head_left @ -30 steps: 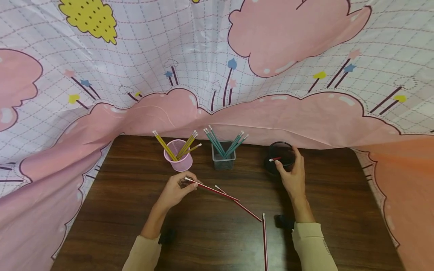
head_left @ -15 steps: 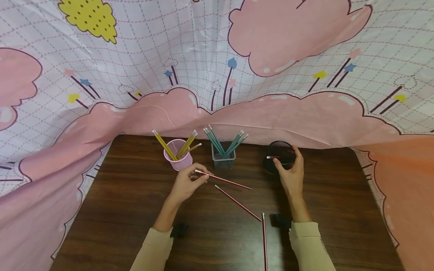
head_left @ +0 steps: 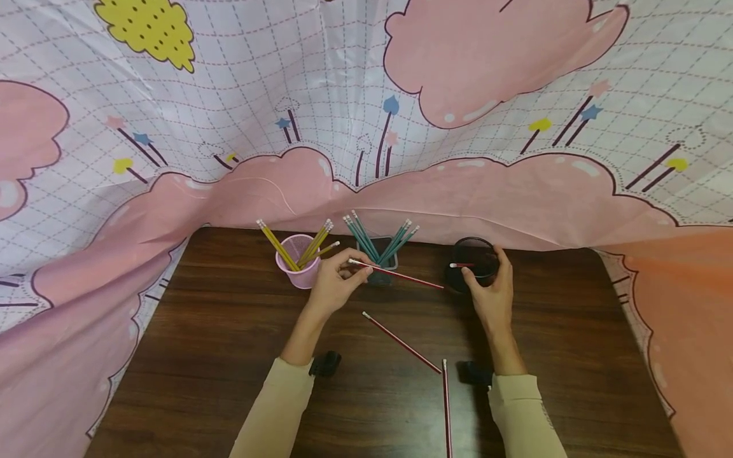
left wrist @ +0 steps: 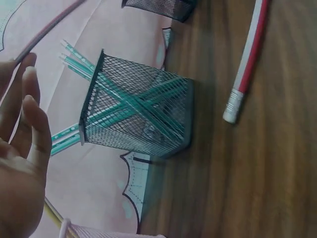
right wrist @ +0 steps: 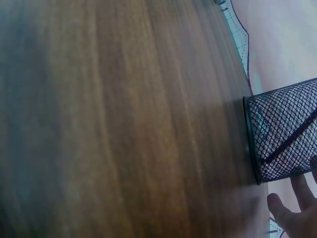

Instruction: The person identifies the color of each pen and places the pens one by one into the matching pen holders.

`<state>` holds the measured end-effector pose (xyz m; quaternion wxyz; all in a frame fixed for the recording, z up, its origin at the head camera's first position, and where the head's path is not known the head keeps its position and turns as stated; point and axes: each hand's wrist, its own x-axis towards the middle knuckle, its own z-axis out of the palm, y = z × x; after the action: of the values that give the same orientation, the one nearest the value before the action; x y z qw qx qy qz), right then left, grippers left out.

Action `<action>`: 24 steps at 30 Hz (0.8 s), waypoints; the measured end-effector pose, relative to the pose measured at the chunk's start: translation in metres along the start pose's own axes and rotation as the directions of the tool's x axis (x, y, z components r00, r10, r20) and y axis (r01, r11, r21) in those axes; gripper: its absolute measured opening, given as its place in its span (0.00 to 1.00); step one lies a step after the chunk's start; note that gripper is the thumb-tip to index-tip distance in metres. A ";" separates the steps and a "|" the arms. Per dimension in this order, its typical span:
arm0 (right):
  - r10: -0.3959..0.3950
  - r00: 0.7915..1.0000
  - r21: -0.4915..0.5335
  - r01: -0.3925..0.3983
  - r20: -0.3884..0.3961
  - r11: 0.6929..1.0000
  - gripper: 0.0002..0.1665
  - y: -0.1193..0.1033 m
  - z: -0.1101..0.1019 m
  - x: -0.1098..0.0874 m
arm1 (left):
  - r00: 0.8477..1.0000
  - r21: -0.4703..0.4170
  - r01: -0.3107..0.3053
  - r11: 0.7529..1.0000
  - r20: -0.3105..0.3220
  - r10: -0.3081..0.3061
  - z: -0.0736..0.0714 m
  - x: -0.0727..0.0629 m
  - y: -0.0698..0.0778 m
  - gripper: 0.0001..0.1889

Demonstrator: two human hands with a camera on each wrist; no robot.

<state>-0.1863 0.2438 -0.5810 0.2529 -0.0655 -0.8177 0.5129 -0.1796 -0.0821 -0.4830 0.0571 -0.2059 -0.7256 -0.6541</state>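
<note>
My left hand (head_left: 335, 285) pinches a red-and-white striped pencil (head_left: 403, 276) near its eraser end. The pencil is in the air, its far tip pointing right toward a round black mesh pencil cup (right wrist: 285, 131). At that cup, my right hand (head_left: 495, 296) holds the side, thumb in front and fingers around the right. One red pencil (head_left: 460, 264) leans inside, its eraser end over the rim. Two more red pencils lie on the table: a slanted pencil (head_left: 401, 342) in the middle and a lengthwise pencil (head_left: 447, 407) nearer the front.
Behind my left hand stands a square dark mesh cup (left wrist: 138, 106) with several teal pencils (head_left: 395, 240). Left of it is a pink mesh cup (head_left: 303, 277) holding several yellow pencils (head_left: 277, 242). A patterned cloth (head_left: 446, 210) hangs along the back edge of the wooden table (head_left: 229, 356).
My left hand has carried its red pencil up and to the right, toward the black cup. The right hand stays on the cup, and the pencil inside has shifted slightly left.
</note>
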 end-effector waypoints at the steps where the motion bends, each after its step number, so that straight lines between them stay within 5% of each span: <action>1: -0.003 1.000 -0.004 0.003 0.002 1.000 0.47 0.000 0.000 0.000 | 1.000 -0.001 -0.007 1.000 -0.015 0.007 0.001 0.003 0.000 0.05; 8: -0.024 1.000 -0.008 0.024 0.010 1.000 0.47 0.003 0.000 0.001 | 0.998 -0.063 -0.035 0.997 -0.060 0.031 0.007 0.016 0.001 0.05; 15: -0.055 0.998 -0.014 0.055 -0.026 0.998 0.46 0.003 -0.002 0.004 | 0.994 -0.027 -0.048 0.998 -0.095 0.045 0.017 0.038 0.007 0.06; 24: -0.008 1.000 -0.014 0.009 0.011 1.000 0.48 0.003 0.000 0.001 | 0.994 0.021 -0.034 0.999 -0.107 0.036 0.034 0.046 -0.022 0.06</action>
<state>-0.1874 0.2455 -0.5831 0.2501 -0.0609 -0.8229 0.5065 -0.2234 -0.0404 -0.4915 0.1094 -0.1828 -0.7241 -0.6559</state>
